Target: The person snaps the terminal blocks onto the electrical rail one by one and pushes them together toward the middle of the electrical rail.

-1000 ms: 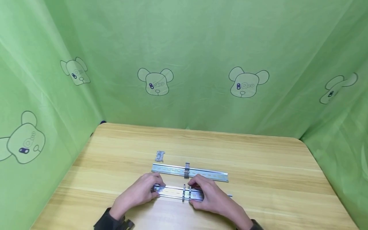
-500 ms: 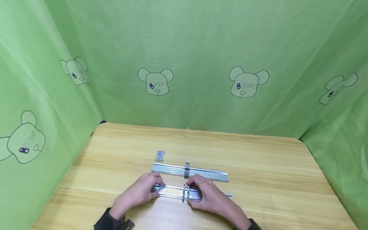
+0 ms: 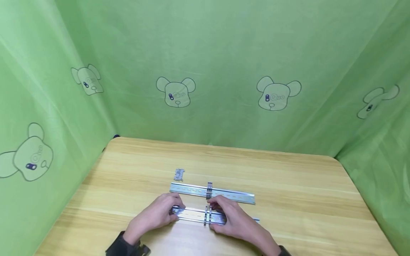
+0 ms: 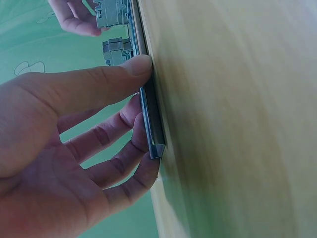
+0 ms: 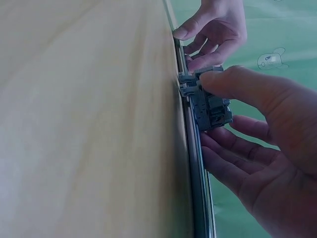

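My left hand [image 3: 157,214] grips the left end of the nearer DIN rail [image 3: 192,214], thumb on the front edge and fingers behind. In the left wrist view the rail's cut end [image 4: 157,151] shows beside the fingers. Two grey terminal blocks stand upright across this rail. My right hand [image 3: 235,217] pinches the right-hand terminal block [image 3: 210,215] between thumb and fingers; the thumb lies on its side in the right wrist view. Close to its left, a narrow gap away, is the other terminal block [image 3: 205,216]. The right hand hides part of the rail.
Behind lies a second DIN rail [image 3: 189,189], roughly parallel, with several terminal blocks [image 3: 209,191] grouped near its middle. One loose terminal block [image 3: 179,174] lies flat beyond its left end. Green curtains surround the wooden table [image 3: 288,185] at the back and sides.
My right hand has slid its terminal block a little left along the nearer rail, narrowing the gap to the other block. The left hand keeps its place. The head view has shifted slightly.
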`<state>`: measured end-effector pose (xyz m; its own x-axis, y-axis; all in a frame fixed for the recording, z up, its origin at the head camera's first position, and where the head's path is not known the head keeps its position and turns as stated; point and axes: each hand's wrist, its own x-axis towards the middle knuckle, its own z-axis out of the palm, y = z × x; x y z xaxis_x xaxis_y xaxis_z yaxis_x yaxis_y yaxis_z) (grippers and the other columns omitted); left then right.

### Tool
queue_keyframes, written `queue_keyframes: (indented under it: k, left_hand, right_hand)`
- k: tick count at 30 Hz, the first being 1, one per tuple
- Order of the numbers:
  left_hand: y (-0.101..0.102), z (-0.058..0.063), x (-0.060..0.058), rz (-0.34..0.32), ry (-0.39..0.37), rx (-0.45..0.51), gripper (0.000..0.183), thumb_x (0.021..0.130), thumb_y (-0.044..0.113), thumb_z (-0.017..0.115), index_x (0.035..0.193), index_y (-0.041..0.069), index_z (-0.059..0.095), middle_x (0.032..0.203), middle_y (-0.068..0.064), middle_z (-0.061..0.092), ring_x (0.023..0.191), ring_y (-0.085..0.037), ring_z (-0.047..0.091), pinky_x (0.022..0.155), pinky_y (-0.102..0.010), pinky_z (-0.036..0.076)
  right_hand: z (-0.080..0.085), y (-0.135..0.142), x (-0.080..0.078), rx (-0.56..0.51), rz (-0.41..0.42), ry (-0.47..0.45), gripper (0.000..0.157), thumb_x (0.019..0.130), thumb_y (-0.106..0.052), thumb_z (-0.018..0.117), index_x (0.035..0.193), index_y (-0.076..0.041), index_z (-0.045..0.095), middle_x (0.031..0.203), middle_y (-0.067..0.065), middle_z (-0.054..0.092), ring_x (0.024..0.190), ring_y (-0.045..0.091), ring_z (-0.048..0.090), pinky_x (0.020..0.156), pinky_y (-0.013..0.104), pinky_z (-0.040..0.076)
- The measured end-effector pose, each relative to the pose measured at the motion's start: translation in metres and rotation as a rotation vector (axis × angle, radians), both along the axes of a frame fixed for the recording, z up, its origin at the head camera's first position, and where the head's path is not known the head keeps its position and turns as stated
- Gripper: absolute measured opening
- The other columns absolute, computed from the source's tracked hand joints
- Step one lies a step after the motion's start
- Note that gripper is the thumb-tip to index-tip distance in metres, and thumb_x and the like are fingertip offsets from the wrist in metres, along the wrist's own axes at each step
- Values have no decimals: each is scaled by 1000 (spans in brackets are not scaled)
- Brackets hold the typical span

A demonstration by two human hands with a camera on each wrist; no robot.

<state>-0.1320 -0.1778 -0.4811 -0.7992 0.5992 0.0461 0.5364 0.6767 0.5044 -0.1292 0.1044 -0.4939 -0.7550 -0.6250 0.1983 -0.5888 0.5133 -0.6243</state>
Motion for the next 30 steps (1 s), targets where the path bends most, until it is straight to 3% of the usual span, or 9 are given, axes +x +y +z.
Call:
queue_keyframes:
  k: [5, 8, 13, 19, 23, 30]
  left_hand:
    - [0, -1, 0, -1, -7, 2, 31, 72, 13, 81, 102, 11, 74, 98, 4, 66, 88, -13, 61, 80, -34, 55]
    - [1, -1, -1, 2, -6, 4, 31, 72, 12, 81, 103, 10, 74, 99, 3, 66, 88, -13, 61, 81, -34, 56]
    - [0, -1, -2, 3, -4, 4, 31, 72, 12, 81, 102, 10, 75, 98, 3, 67, 89, -14, 61, 81, -34, 55]
    - [-4, -1, -2, 4, -1, 1, 31, 72, 12, 81, 102, 10, 74, 98, 3, 67, 88, -13, 61, 81, -34, 55]
    - [-4, -2, -2, 6, -7, -4, 32, 72, 13, 81, 103, 10, 74, 99, 2, 67, 89, -14, 62, 81, -34, 55]
    - [-3, 0, 0, 3, -2, -7, 32, 72, 13, 81, 103, 10, 74, 100, 2, 67, 90, -14, 62, 82, -35, 55]
  right_hand:
    - [14, 5, 1, -20, -7, -12, 68, 75, -30, 83, 132, -7, 53, 120, 3, 63, 106, 15, 62, 90, 37, 56]
    - [31, 5, -6, -44, -5, 40, 62, 77, -27, 82, 130, -7, 56, 118, 5, 64, 104, 18, 63, 87, 37, 58]
    - [67, -15, -35, 6, 21, 165, 50, 81, -24, 78, 125, -8, 59, 117, 1, 64, 103, 16, 62, 86, 32, 57]
    - [95, -61, -79, 219, 50, 105, 68, 86, -29, 74, 143, -7, 45, 137, 13, 53, 120, 25, 53, 96, 38, 51]
    - [96, -88, -104, 355, 63, 40, 73, 86, -30, 74, 147, -6, 40, 143, 18, 46, 125, 28, 49, 98, 40, 50]
    - [73, -122, -130, 410, 106, 28, 61, 85, -22, 74, 138, -4, 50, 135, 18, 50, 114, 26, 54, 93, 35, 53]
